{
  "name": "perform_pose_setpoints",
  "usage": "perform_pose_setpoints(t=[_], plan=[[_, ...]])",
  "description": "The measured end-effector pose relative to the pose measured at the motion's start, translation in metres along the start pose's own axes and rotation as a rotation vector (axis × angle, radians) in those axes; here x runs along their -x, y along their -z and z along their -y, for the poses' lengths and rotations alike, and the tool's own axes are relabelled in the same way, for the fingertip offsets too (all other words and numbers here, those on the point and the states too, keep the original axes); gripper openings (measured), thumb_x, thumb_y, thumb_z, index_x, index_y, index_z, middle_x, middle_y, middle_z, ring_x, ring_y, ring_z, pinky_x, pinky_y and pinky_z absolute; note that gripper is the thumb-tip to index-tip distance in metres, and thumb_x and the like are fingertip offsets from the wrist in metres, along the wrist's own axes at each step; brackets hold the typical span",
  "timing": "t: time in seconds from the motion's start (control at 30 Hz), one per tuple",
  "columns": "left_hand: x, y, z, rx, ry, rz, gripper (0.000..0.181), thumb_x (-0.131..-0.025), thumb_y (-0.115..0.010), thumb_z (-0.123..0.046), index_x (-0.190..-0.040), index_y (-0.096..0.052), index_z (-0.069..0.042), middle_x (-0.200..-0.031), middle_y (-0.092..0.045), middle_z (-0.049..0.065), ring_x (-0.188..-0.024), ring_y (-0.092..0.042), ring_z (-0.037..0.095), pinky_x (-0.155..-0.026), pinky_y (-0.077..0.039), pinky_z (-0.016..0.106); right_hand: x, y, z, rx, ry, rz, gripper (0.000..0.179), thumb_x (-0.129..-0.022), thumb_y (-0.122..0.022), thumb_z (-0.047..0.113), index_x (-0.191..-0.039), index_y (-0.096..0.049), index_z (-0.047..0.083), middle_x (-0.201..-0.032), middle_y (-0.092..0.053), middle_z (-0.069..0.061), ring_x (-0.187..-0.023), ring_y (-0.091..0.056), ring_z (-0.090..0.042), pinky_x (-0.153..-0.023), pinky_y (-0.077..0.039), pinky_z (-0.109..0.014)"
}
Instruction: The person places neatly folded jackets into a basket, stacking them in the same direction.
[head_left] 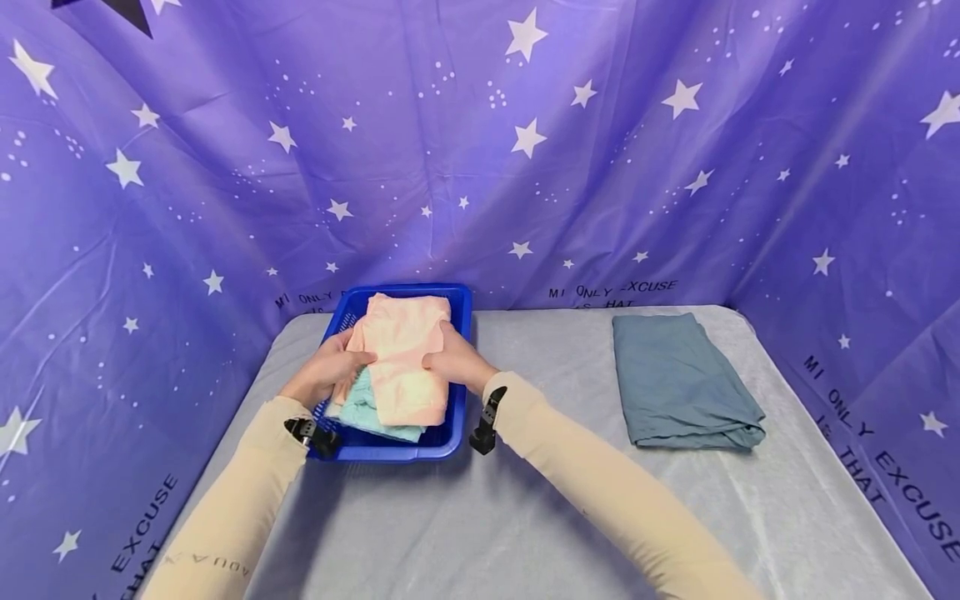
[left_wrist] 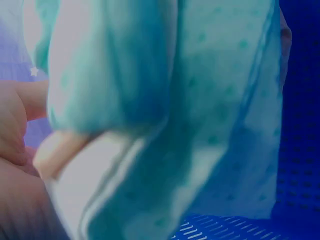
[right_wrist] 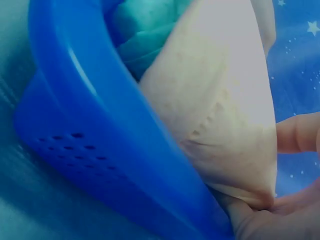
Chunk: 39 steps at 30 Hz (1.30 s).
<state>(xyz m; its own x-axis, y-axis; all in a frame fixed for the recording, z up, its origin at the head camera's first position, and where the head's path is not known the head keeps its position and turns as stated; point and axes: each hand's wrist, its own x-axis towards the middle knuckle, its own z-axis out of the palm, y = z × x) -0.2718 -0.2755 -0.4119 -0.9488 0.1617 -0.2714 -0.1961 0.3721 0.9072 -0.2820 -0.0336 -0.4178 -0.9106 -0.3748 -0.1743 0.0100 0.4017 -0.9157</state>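
Over a blue plastic basket (head_left: 420, 452) at the table's back left lies a folded peach garment (head_left: 408, 333). Both my hands hold it by its sides. The left hand (head_left: 327, 367) pinches its left edge, thumb on top; the right hand (head_left: 457, 358) pinches the right edge the same way, its other fingers hidden beneath. In the right wrist view the peach garment (right_wrist: 215, 110) tilts above the basket rim (right_wrist: 100, 85). A mint-green dotted cloth (head_left: 365, 408) lies folded under it in the basket. That mint cloth (left_wrist: 215, 100) fills the left wrist view, close to the left fingers.
A folded grey-blue cloth (head_left: 682, 383) lies on the table's right side. The table has a pale grey cover (head_left: 540, 500). Purple star-patterned curtains (head_left: 480, 150) hang behind and along both sides, close to the basket's back edge.
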Motion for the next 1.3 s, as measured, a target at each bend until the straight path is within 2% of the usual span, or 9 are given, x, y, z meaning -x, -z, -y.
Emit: perform_pose_setpoints(t=[0.3, 0.53, 0.67, 0.77, 0.87, 0.97, 1.07, 1.17, 1.3], plan=[[-0.003, -0.002, -0.001, -0.046, 0.069, 0.034, 0.072, -0.101, -0.058, -0.008, -0.161, -0.019, -0.001, -0.153, -0.043, 0.021, -0.115, -0.056, 0.025, -0.094, -0.051, 0.032, -0.002, -0.007, 0.002, 0.129, 0.011, 0.038, 0.084, -0.091, -0.063, 0.015, -0.163, -0.021, 0.005, -0.168, -0.029, -0.013, -0.155, -0.029, -0.028, -0.125, -0.029, -0.043], [-0.005, -0.004, 0.0, -0.161, 0.13, 0.027, 0.089, -0.099, -0.063, -0.016, -0.163, -0.004, 0.001, -0.169, -0.009, 0.025, -0.154, -0.019, 0.039, -0.125, -0.022, 0.058, 0.004, -0.014, 0.007, 0.277, 0.007, 0.029, 0.076, -0.092, -0.063, 0.022, -0.159, -0.032, 0.002, -0.158, -0.038, -0.025, -0.146, -0.041, -0.035, -0.12, -0.037, -0.045], [-0.006, -0.004, 0.001, -0.201, 0.148, 0.018, 0.093, -0.097, -0.066, -0.018, -0.163, -0.004, -0.002, -0.126, -0.057, 0.029, -0.097, -0.065, 0.03, -0.112, -0.041, 0.058, 0.011, -0.02, 0.012, 0.349, -0.026, 0.037, 0.077, -0.094, -0.064, 0.026, -0.159, -0.031, 0.003, -0.158, -0.033, -0.028, -0.14, -0.045, -0.039, -0.116, -0.041, -0.048], [-0.005, -0.005, 0.001, -0.219, 0.151, 0.028, 0.094, -0.096, -0.067, -0.017, -0.163, -0.003, -0.001, -0.091, -0.06, 0.016, -0.042, -0.048, 0.017, -0.097, -0.051, 0.053, 0.016, -0.023, 0.017, 0.391, -0.047, 0.031, 0.077, -0.095, -0.064, 0.028, -0.159, -0.029, 0.004, -0.163, -0.023, -0.027, -0.144, -0.04, -0.044, -0.116, -0.04, -0.053], [-0.004, -0.006, 0.0, -0.228, 0.158, 0.049, 0.094, -0.096, -0.067, -0.015, -0.162, -0.002, -0.001, -0.073, -0.062, 0.014, -0.036, -0.051, 0.02, -0.097, -0.054, 0.052, 0.019, -0.026, 0.019, 0.447, -0.042, 0.027, 0.077, -0.095, -0.065, 0.03, -0.158, -0.03, 0.004, -0.165, -0.019, -0.025, -0.143, -0.038, -0.046, -0.114, -0.041, -0.054], [-0.003, -0.007, 0.0, -0.27, 0.166, 0.048, 0.094, -0.096, -0.065, -0.014, -0.162, 0.0, 0.0, -0.076, -0.068, 0.021, -0.07, -0.071, 0.036, -0.111, -0.044, 0.057, 0.022, -0.03, 0.02, 0.543, -0.014, 0.031, 0.073, -0.095, -0.067, 0.034, -0.154, -0.036, 0.003, -0.162, -0.025, -0.023, -0.139, -0.043, -0.044, -0.111, -0.045, -0.051], [-0.005, -0.008, 0.0, -0.299, 0.169, 0.027, 0.093, -0.096, -0.065, -0.013, -0.162, -0.002, 0.001, -0.139, -0.055, 0.032, -0.134, -0.05, 0.046, -0.122, -0.026, 0.06, 0.024, -0.032, 0.019, 0.635, 0.008, 0.06, 0.068, -0.096, -0.066, 0.036, -0.15, -0.041, 0.003, -0.153, -0.039, -0.022, -0.13, -0.054, -0.039, -0.107, -0.049, -0.048], [-0.006, -0.01, 0.001, -0.303, 0.158, 0.02, 0.088, -0.095, -0.063, -0.011, -0.162, -0.007, 0.002, -0.165, -0.019, 0.031, -0.15, -0.025, 0.046, -0.122, -0.026, 0.062, 0.026, -0.033, 0.017, 0.701, 0.031, 0.112, 0.055, -0.098, -0.064, 0.034, -0.143, -0.051, 0.005, -0.14, -0.055, -0.016, -0.119, -0.062, -0.031, -0.101, -0.052, -0.044], [-0.005, -0.011, -0.001, -0.358, 0.127, 0.028, 0.074, -0.095, -0.061, -0.012, -0.158, -0.025, 0.003, -0.16, -0.033, 0.03, -0.146, -0.036, 0.045, -0.118, -0.034, 0.059, 0.025, -0.034, 0.013, 0.796, 0.078, 0.202, 0.033, -0.099, -0.061, 0.03, -0.125, -0.064, 0.009, -0.113, -0.07, -0.005, -0.098, -0.064, -0.021, -0.084, -0.054, -0.038]])
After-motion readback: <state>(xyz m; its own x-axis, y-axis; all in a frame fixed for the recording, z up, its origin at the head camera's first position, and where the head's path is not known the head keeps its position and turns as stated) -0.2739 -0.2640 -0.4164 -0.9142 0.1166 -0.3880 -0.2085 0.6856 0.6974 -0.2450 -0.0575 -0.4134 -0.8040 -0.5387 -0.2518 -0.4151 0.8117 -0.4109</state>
